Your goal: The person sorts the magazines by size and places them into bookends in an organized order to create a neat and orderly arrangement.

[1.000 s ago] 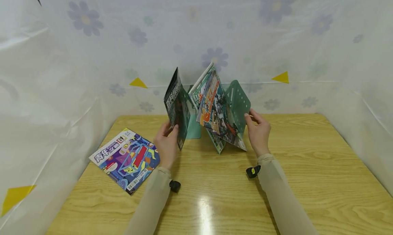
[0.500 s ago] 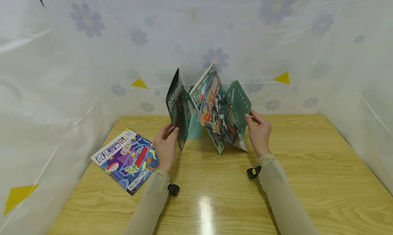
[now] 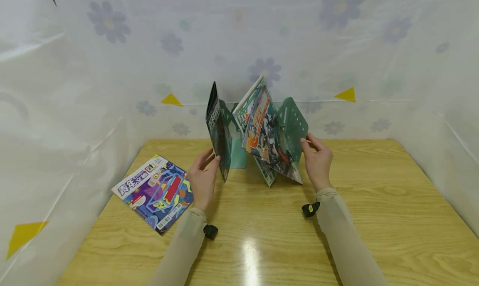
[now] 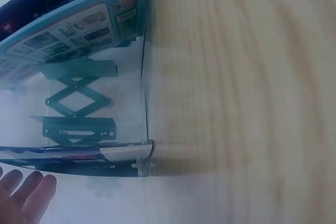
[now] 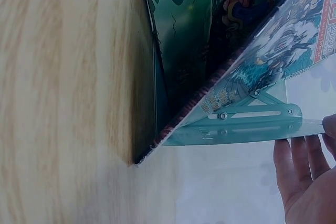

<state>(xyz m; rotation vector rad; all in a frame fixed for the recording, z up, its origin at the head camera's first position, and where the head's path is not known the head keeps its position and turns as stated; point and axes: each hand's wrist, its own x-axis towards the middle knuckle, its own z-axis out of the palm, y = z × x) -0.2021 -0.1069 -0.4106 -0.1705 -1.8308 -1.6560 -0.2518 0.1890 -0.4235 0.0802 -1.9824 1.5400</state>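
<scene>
A green expandable bookend [image 3: 295, 126] with a scissor linkage [image 4: 76, 98] stands at the back of the table. My right hand [image 3: 319, 159] pinches the near edge of its right panel, thumb inside and fingers outside. At the left side, my left hand [image 3: 203, 180] holds a dark magazine [image 3: 220, 138] upright by its near edge. In the left wrist view only its fingertips [image 4: 44, 187] show, beside the outer face. Between the panels lean several magazines, the front one with orange lettering [image 3: 263, 130]; its lower corner sticks out toward me. The bookend's left panel is mostly hidden.
A purple magazine [image 3: 159, 192] lies flat on the wooden table [image 3: 284, 244], left of my left hand. Behind the table hangs a pale flower-patterned sheet [image 3: 209, 36] with yellow triangles. Similar sheeting closes off both sides.
The dark magazine at the left has turned slightly, baring more of the green panel beside its top. Both hands keep their holds, and the head view has shifted a little.
</scene>
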